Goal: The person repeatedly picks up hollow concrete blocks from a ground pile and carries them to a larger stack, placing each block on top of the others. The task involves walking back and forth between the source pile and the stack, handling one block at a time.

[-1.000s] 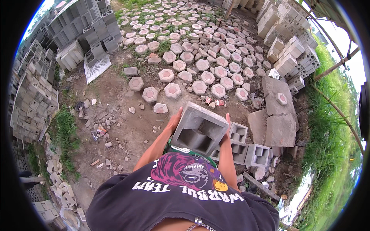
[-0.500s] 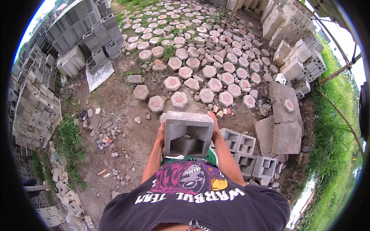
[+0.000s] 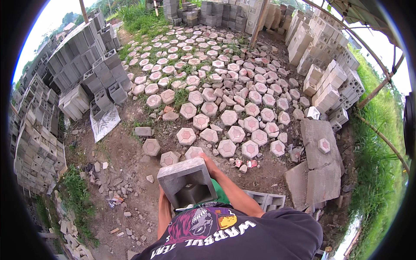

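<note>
A grey hollow concrete block (image 3: 183,170) is held up in front of my body, tilted, with an open cavity showing. My right hand (image 3: 209,164) wraps around its far right side, fingers against the outer wall. On the left side, my left hand (image 3: 162,193) grips the block too; its fingers are mostly hidden behind it. Just beyond the block lie hexagonal paving stones with reddish centres, the closest one (image 3: 193,152) partly covered by the block and my right hand. More hollow blocks (image 3: 265,198) rest on the ground to the right of my right forearm.
Many hexagonal pavers (image 3: 229,117) and broken pieces cover the ground ahead. Stacked blocks (image 3: 76,50) stand at the left, with others (image 3: 323,93) at the right. Cracked concrete slabs (image 3: 323,182) lie on the right. Rubble (image 3: 123,184) is scattered over dirt at the left.
The block has shifted left in the view and tilted, both hands moving with it. The view has tipped up, showing more of the far background. The blocks at lower right are now more hidden.
</note>
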Tool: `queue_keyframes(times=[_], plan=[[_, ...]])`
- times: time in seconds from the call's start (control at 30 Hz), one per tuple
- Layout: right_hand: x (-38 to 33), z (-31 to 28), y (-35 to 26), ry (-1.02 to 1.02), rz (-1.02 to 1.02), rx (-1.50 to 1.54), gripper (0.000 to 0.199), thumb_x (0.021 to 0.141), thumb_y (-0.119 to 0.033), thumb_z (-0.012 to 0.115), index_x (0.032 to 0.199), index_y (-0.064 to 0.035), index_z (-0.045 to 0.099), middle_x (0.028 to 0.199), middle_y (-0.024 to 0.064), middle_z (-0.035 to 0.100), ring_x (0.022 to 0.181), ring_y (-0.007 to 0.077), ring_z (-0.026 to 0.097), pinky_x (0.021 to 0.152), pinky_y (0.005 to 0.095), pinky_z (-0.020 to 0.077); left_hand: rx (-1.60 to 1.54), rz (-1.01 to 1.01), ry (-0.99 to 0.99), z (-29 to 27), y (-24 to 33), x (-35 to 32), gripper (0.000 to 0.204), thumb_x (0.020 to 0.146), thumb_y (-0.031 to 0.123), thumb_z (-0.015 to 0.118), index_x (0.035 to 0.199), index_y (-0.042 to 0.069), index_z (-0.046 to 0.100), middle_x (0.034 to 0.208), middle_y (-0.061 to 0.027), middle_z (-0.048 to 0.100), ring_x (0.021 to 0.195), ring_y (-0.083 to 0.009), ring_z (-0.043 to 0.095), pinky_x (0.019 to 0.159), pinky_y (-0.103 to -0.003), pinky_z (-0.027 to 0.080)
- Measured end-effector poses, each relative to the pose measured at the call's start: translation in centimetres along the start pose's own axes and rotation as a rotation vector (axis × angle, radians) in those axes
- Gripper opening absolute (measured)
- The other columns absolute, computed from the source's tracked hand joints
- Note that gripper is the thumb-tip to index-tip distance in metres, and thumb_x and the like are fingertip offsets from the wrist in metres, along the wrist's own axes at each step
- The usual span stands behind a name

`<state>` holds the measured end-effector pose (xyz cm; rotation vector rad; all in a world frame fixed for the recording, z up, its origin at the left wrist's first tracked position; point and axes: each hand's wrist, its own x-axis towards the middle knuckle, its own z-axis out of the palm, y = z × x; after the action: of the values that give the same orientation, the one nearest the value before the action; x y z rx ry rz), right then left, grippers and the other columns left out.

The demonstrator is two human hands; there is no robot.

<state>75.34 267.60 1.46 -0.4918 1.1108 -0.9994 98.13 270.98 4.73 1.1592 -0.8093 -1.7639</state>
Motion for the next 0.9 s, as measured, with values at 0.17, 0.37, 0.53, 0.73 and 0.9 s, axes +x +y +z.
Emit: queue_keyframes(times=[0.17, 0.37, 0.53, 0.73, 0.9], plan=[[3.8, -4.4, -8.3, 0.033, 0.056, 0.130, 0.053, 0.093, -0.049, 0.041, 0.103, -0.0003, 0.062, 0.099, 0.0121, 0.066, 0.085, 0.0202, 0.061, 0.083, 0.0317, 0.0464, 0.026, -0.021, -0.027, 5.4, 2.2, 7.6, 0.062, 0.093, 0.055, 0.040, 0.125, 0.003, 0.054, 0.116, -0.0082, 0.060, 0.102, -0.0163, 0.058, 0.088, -0.030, 0.045], [5.6, -10.3, -13.7, 0.047, -0.011, 0.351, 0.059, 0.092, -0.054, 0.042, 0.105, 0.0003, 0.062, 0.101, 0.0127, 0.066, 0.089, 0.0217, 0.062, 0.086, 0.0331, 0.0467, 0.072, -0.055, -0.107, 11.6, 4.3, 14.7, 0.061, 0.094, 0.054, 0.040, 0.125, 0.003, 0.055, 0.116, -0.0082, 0.060, 0.102, -0.0163, 0.058, 0.088, -0.030, 0.046], [6.0, -14.1, -15.3, 0.160, -0.034, 0.434, 0.061, 0.092, -0.054, 0.042, 0.106, 0.0016, 0.062, 0.102, 0.0128, 0.066, 0.091, 0.0215, 0.061, 0.086, 0.0321, 0.0462, 0.131, -0.099, -0.204, 15.7, 5.5, 19.7, 0.060, 0.094, 0.053, 0.040, 0.125, 0.003, 0.055, 0.116, -0.0081, 0.060, 0.102, -0.0163, 0.058, 0.088, -0.030, 0.046], [3.9, -15.0, -19.3, 0.303, -0.109, 0.575, 0.056, 0.090, -0.053, 0.046, 0.102, -0.0009, 0.062, 0.099, 0.0118, 0.066, 0.088, 0.0221, 0.061, 0.082, 0.0346, 0.0479, 0.197, -0.166, -0.319, 18.5, 6.5, 24.5, 0.059, 0.094, 0.052, 0.041, 0.124, 0.003, 0.055, 0.116, -0.0080, 0.060, 0.102, -0.0163, 0.058, 0.088, -0.031, 0.046], [5.5, -15.8, -21.4, 0.480, -0.177, 0.615, 0.054, 0.088, -0.053, 0.048, 0.105, -0.0038, 0.059, 0.102, 0.0122, 0.065, 0.088, 0.0235, 0.061, 0.080, 0.0359, 0.0486, 0.236, -0.197, -0.405, 21.3, 7.8, 29.7, 0.059, 0.094, 0.052, 0.041, 0.124, 0.004, 0.055, 0.116, -0.0080, 0.060, 0.101, -0.0164, 0.058, 0.088, -0.031, 0.046]])
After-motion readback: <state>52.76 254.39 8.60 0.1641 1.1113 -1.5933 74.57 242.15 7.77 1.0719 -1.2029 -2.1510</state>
